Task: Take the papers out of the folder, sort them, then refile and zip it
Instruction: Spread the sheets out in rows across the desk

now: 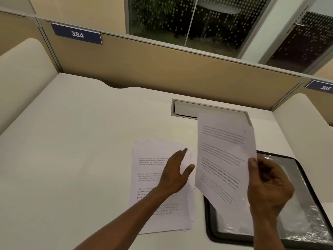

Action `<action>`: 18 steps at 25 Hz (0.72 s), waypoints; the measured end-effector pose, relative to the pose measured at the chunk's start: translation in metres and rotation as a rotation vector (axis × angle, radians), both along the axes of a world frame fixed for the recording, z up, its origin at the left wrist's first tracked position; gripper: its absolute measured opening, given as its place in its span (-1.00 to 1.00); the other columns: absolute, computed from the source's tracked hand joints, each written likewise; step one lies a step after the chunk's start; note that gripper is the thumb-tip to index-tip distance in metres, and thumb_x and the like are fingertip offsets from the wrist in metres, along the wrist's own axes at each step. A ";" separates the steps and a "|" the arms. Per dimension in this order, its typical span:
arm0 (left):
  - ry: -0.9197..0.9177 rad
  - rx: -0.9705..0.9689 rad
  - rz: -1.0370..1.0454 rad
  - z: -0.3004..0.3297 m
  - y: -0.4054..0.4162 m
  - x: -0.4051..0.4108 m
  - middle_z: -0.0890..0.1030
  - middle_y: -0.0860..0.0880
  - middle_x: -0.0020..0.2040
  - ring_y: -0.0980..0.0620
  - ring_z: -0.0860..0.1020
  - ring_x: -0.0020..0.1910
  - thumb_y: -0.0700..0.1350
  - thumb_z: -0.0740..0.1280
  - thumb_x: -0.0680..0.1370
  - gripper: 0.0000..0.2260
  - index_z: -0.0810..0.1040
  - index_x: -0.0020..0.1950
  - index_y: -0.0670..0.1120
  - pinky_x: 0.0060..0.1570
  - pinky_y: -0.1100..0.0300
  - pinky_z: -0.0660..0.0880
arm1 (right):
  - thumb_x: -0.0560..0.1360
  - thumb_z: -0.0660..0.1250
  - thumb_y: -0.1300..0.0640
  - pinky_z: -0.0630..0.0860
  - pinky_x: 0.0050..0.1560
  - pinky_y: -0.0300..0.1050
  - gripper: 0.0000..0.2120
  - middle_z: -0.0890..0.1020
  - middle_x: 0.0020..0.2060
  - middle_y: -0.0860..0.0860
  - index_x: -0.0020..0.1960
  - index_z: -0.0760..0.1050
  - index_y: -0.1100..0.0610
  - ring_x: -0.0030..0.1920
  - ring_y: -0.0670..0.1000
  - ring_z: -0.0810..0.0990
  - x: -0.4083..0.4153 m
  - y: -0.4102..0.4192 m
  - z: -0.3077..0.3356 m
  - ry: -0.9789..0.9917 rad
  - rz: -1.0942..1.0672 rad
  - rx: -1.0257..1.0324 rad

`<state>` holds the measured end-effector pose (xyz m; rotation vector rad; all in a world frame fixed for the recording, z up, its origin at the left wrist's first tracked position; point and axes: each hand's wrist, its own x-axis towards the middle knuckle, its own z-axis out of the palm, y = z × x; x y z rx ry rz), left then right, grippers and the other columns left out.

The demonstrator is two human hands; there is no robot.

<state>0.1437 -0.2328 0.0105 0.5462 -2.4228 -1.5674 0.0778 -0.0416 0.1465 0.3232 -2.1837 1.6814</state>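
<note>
White sheet (223,159) pinched by right hand (268,184); left hand (175,173) flat over stack (153,181).

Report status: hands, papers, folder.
Right hand pinches one sheet, lifted above the folder. Left hand open over the paper stack on the desk. Folder lies open; nothing in the way.

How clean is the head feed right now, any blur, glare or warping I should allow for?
Head view: the right hand and the sheet it pinches are motion-blurred, the text unreadable; the left hand and paper stack are sharper, bold lines partly legible. Glare streaks the clear folder. Wide-angle lens bends the partition and desk edges. Lighting is warm and dim.
</note>
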 end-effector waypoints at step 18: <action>0.108 0.386 0.527 0.045 -0.247 0.118 0.72 0.01 0.01 -0.02 0.70 -0.06 -0.22 0.40 0.56 -0.66 0.55 0.29 0.05 0.01 -0.04 0.65 | 0.48 0.47 0.24 0.63 -0.04 -0.16 -0.32 0.59 0.08 -0.15 0.40 0.25 -0.23 0.00 -0.10 0.65 0.060 -0.231 -0.074 -0.499 0.563 0.164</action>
